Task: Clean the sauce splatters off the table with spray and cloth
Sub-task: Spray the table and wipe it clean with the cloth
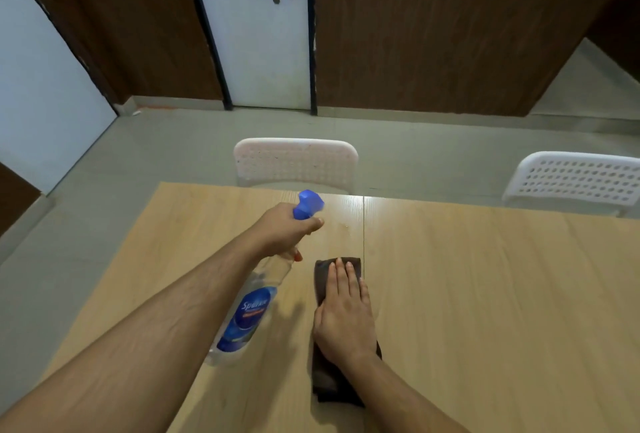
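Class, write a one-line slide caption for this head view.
Left hand aims spray bottle over wooden table; right hand presses brown cloth flat.

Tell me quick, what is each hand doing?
Left hand: grips the clear plastic spray bottle with blue nozzle.
Right hand: open, flat on the dark brown cloth.

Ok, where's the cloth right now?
In the head view, the dark brown cloth lies flat on the wooden table, under the right hand, just right of the spray bottle.
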